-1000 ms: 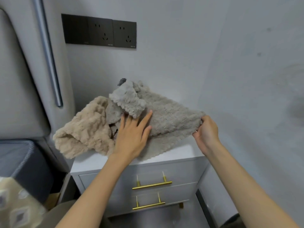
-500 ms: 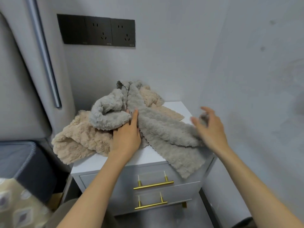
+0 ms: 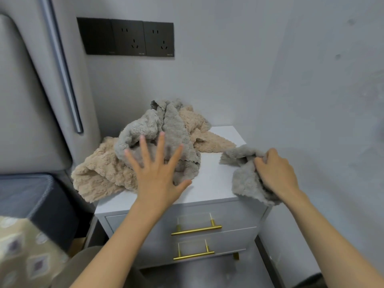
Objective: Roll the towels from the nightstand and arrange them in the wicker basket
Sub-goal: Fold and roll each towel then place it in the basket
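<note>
**Towels still unrolled on the nightstand – one grey piece in your grasp**

Your right hand [image 3: 274,173] has its fingers curled into the loose grey towel [image 3: 243,177], bunching it at the front right corner of the nightstand [image 3: 212,183]. Part of that towel lies on the white top beyond your knuckles and part droops over the front edge below your wrist. It is a thick, nubbly plush, crumpled and with no roll in it.

Your left hand [image 3: 158,173] is flat with the fingers straight and spread wide, gripping nothing. It sits over the heaped grey towel [image 3: 166,129], the fingertips above its folds. Whether the palm actually presses the cloth cannot be told.

That heaped towel is the same fluffy grey, piled in a loose mound with a scalloped hem showing just past your thumb. Under and around it lies the beige towel [image 3: 99,173] – equally plush, spilling off the nightstand's edge to the outside of your left hand. More beige cloth fans out across the top between your two hands, toward the wall.

A strip of bare white top separates the mound from the towel you hold. Below your wrists are two drawers with gold handles [image 3: 196,230].
</note>
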